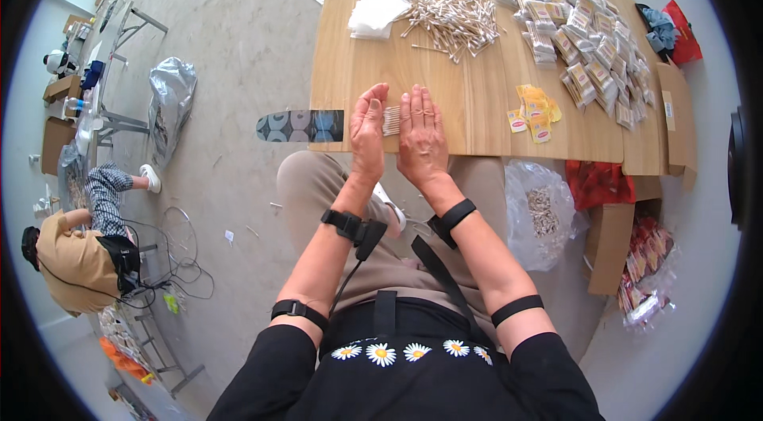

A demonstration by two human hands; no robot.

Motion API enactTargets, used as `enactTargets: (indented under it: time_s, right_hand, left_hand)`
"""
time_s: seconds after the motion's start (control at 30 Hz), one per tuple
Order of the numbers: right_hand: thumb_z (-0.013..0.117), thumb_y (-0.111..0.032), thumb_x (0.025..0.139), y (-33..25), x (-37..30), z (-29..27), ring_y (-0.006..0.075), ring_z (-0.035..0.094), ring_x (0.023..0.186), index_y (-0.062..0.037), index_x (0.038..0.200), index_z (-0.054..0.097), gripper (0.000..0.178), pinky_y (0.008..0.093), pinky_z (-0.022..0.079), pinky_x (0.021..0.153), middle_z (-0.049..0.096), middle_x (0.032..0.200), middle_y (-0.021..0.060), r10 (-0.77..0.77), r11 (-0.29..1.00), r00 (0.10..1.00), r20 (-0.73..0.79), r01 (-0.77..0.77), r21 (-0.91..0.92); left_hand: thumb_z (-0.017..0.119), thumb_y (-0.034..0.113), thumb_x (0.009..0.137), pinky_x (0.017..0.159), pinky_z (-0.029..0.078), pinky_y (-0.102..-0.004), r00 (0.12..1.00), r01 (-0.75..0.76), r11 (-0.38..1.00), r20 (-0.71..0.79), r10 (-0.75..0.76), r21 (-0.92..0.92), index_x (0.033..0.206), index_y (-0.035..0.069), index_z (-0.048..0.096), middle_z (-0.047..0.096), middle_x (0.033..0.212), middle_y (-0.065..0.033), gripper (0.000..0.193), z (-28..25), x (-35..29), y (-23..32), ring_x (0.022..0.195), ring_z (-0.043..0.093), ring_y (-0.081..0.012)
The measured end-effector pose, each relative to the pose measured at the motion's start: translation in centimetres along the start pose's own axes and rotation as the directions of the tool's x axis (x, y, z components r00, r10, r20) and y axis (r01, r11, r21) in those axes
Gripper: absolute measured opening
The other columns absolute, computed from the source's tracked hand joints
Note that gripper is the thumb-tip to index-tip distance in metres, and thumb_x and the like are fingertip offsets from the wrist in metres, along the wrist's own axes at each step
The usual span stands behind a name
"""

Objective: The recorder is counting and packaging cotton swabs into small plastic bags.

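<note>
A small row of cotton swabs (391, 120) lies on the wooden table near its front edge, between my two hands. My left hand (368, 133) stands on its edge along the left side of the row, fingers stretched and slightly curved. On the other side, my right hand (422, 133) lies palm down with straight fingers, its inner edge at the row. Neither hand is wrapped round anything. Beyond them is a loose heap of cotton swabs (455, 19), with a stack of clear plastic bags (376, 11) to its left.
Packed swab bags (584, 27) pile up at the far right. Yellow labels (536, 112) lie nearer. A patterned strip (300, 126) juts past the table's left edge. Beneath the right side are a plastic bag of swabs (543, 214) and a cardboard box (610, 250). Another person (78, 266) sits far left.
</note>
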State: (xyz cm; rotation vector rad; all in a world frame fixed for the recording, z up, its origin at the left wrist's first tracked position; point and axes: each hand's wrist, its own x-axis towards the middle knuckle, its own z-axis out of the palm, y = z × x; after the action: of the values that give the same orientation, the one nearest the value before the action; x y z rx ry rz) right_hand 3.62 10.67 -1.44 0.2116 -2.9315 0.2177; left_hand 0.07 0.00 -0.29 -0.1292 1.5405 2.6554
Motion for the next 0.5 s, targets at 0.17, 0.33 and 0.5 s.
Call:
enactTargets:
  time_s: [0.17,0.33,0.5]
  right_hand:
    - [0.059,-0.021,0.087,-2.4,0.3,1.6,0.0397,0.026,0.149,0.0059,0.148,0.035,0.07,0.0481,0.021,0.122,0.031,0.157,0.0271,0.14,0.99,0.981,-0.135,-0.141,0.001]
    - [0.065,-0.021,0.084,-2.4,0.3,1.8,0.0409,0.025,0.149,0.0067,0.147,0.035,0.075,0.0481,0.021,0.122,0.031,0.156,0.0284,0.12,0.989,0.972,-0.203,-0.134,-0.057]
    - [0.068,-0.018,0.078,-2.3,0.1,1.1,0.0412,0.025,0.149,0.0075,0.147,0.035,0.08,0.0478,0.021,0.123,0.031,0.156,0.0285,0.123,0.991,0.986,-0.115,-0.127,-0.031]
  left_hand:
    - [0.044,0.028,0.109,0.121,0.03,-0.0393,0.996,-0.089,0.99,-0.031,0.086,-0.107,0.135,-0.005,0.049,0.053,0.138,-0.0189,0.043,0.8,0.3,-0.8,0.135,0.046,-0.0254]
    - [0.047,0.023,0.108,0.117,0.033,-0.0362,0.998,-0.068,0.988,-0.004,0.068,-0.138,0.132,-0.005,0.052,0.056,0.135,-0.0158,0.037,0.3,0.8,-0.3,0.132,0.049,-0.0236]
    - [0.052,0.011,0.103,0.105,0.043,-0.0323,0.998,-0.056,0.985,-0.029,0.062,0.161,0.119,-0.003,0.062,0.065,0.121,-0.0105,0.024,-2.0,-1.0,2.1,0.118,0.058,-0.0202]
